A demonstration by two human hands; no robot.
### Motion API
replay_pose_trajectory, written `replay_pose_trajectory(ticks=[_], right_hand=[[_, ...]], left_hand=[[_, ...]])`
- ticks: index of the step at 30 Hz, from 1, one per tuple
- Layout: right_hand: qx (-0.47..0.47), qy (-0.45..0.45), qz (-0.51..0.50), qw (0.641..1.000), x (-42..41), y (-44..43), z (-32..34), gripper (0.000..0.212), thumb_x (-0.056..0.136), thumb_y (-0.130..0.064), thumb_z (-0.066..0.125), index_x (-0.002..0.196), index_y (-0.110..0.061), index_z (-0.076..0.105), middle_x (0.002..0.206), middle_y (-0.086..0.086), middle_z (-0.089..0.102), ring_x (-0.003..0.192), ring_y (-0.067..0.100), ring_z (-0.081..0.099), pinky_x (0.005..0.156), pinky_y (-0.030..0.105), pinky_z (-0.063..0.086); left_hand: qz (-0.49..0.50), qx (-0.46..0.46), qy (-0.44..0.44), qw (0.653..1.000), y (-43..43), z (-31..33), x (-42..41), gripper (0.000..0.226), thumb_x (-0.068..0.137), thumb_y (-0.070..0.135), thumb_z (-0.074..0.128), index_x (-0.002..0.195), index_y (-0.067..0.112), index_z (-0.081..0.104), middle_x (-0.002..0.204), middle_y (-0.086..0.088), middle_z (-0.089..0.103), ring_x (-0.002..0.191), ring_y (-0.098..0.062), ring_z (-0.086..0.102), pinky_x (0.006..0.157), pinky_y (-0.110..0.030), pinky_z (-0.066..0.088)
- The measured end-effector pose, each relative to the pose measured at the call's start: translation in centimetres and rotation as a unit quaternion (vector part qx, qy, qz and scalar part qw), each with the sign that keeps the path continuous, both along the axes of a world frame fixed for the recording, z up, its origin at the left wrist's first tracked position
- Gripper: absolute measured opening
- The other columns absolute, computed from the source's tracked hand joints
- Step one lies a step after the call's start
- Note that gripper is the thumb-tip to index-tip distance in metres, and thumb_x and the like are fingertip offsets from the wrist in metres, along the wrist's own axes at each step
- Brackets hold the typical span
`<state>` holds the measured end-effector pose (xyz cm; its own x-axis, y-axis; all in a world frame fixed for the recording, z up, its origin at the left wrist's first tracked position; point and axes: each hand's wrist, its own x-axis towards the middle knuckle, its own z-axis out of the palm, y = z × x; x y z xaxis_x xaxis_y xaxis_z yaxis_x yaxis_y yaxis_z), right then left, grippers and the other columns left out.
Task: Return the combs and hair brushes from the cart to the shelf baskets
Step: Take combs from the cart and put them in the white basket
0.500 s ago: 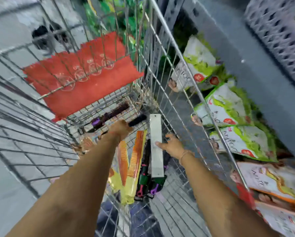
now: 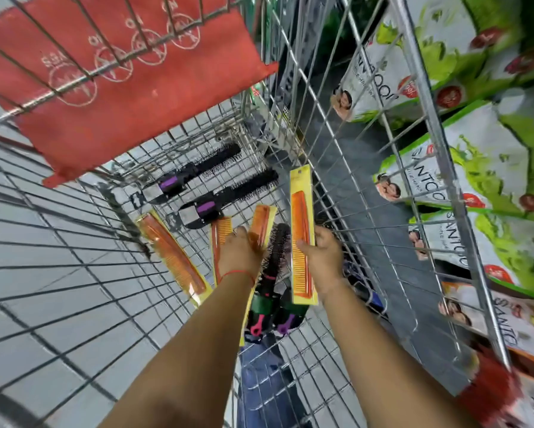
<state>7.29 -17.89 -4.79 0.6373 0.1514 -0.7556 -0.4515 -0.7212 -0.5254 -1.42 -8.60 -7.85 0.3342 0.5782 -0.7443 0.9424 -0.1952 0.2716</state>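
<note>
Both my arms reach down into a wire cart (image 2: 346, 186). My right hand (image 2: 322, 257) grips an orange comb in a yellow pack (image 2: 302, 223), held upright above the cart floor. My left hand (image 2: 239, 251) closes on two more packed orange combs (image 2: 261, 223) lying on the cart bottom. Another packed orange comb (image 2: 173, 254) lies to the left. Two black hair brushes with purple bands (image 2: 197, 177) (image 2: 228, 196) lie farther in. A black round brush (image 2: 276, 248) lies between my hands.
A red fold-down seat flap (image 2: 120, 88) hangs over the cart's far end. Shelves with green and white product bags (image 2: 475, 168) run along the right, outside the wire side. Grey floor tiles show through the cart's left side.
My right hand has lifted the packed comb and turned it so the orange comb faces me. My left hand moved back from the far brushes onto the combs. The view has come closer.
</note>
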Motion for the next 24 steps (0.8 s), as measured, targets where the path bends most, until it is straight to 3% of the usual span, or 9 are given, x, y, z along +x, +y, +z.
replay_pose_trajectory(ticks=[3,6,9,11,15,17,20,22,24], right_hand=[[-0.032,0.034,0.046,0.998,-0.6,-1.2,1.3,0.042,0.082,-0.004,0.064,0.122,-0.006,0.051,0.112,0.004,0.061,0.099,0.021,0.058,0.096,0.037,0.046],[-0.086,-0.034,0.096,0.991,-2.1,-1.7,1.6,0.034,0.083,-0.009,0.065,0.115,-0.004,0.055,0.105,0.006,0.064,0.083,0.016,0.056,0.073,0.025,0.05],[-0.123,-0.066,0.12,0.983,-2.9,-1.0,1.3,0.03,0.084,-0.018,0.065,0.11,-0.01,0.054,0.111,0.007,0.068,0.083,0.022,0.063,0.059,0.02,0.045],[-0.151,-0.064,0.143,0.976,-3.1,-0.3,1.1,0.035,0.085,-0.019,0.064,0.116,-0.012,0.05,0.117,0.009,0.066,0.094,0.026,0.066,0.061,0.02,0.044],[-0.122,-0.009,0.129,0.984,-2.0,0.3,0.9,0.048,0.082,-0.015,0.067,0.125,-0.006,0.048,0.128,0.013,0.058,0.109,0.029,0.058,0.081,0.029,0.047],[-0.087,0.002,0.123,0.989,-1.8,-0.2,1.2,0.044,0.081,-0.012,0.069,0.119,-0.002,0.051,0.126,0.017,0.059,0.106,0.027,0.058,0.084,0.032,0.049],[-0.021,-0.055,0.069,0.996,-2.6,-1.3,2.4,0.027,0.081,-0.006,0.066,0.105,0.001,0.056,0.116,0.02,0.065,0.096,0.021,0.059,0.084,0.034,0.049],[0.023,-0.121,0.024,0.992,-3.4,-2.1,3.9,0.024,0.082,-0.004,0.064,0.105,0.002,0.058,0.11,0.021,0.067,0.097,0.026,0.063,0.084,0.029,0.047],[0.062,-0.2,-0.029,0.977,-4.0,-2.8,6.1,0.024,0.083,-0.009,0.062,0.103,0.004,0.062,0.105,0.023,0.069,0.097,0.028,0.065,0.08,0.026,0.047]], left_hand=[[0.068,-0.05,0.005,0.996,0.7,0.3,-0.4,0.045,0.086,0.024,0.059,0.124,0.005,0.042,0.124,-0.019,0.058,0.115,-0.037,0.055,0.096,-0.042,0.046],[0.159,-0.098,-0.024,0.982,1.3,0.2,-0.9,0.033,0.081,0.013,0.066,0.112,0.009,0.054,0.104,-0.013,0.064,0.1,-0.03,0.062,0.085,-0.032,0.05],[0.317,-0.239,-0.102,0.912,1.8,0.2,-1.8,0.015,0.081,0.005,0.065,0.082,0.015,0.054,0.074,-0.005,0.057,0.056,-0.015,0.057,0.045,-0.014,0.046],[0.366,-0.319,-0.118,0.866,2.2,-0.3,-2.5,0.02,0.08,0.0,0.063,0.073,0.015,0.053,0.069,-0.007,0.056,0.052,-0.019,0.057,0.05,-0.021,0.048],[0.345,-0.353,-0.119,0.861,2.2,-0.8,-3.0,0.017,0.085,0.005,0.058,0.073,0.015,0.055,0.073,-0.008,0.056,0.068,-0.022,0.053,0.074,-0.033,0.045],[0.335,-0.377,-0.136,0.853,2.0,-0.3,-3.0,0.017,0.086,0.01,0.058,0.07,0.014,0.059,0.072,-0.004,0.056,0.066,-0.018,0.051,0.064,-0.026,0.044],[0.313,-0.487,-0.191,0.793,1.9,1.9,-2.5,0.02,0.087,0.008,0.057,0.069,0.015,0.062,0.056,0.001,0.066,0.049,-0.012,0.062,0.048,-0.017,0.052],[0.286,-0.542,-0.223,0.758,2.1,3.8,-1.8,0.013,0.058,0.015,0.081,0.058,0.012,0.068,0.04,0.003,0.064,0.034,-0.009,0.06,0.043,-0.014,0.051],[0.23,-0.575,-0.236,0.749,2.4,5.2,-0.1,0.038,0.025,0.022,0.094,0.054,0.011,0.071,0.043,0.0,0.068,0.037,-0.012,0.064,0.046,-0.018,0.054]])
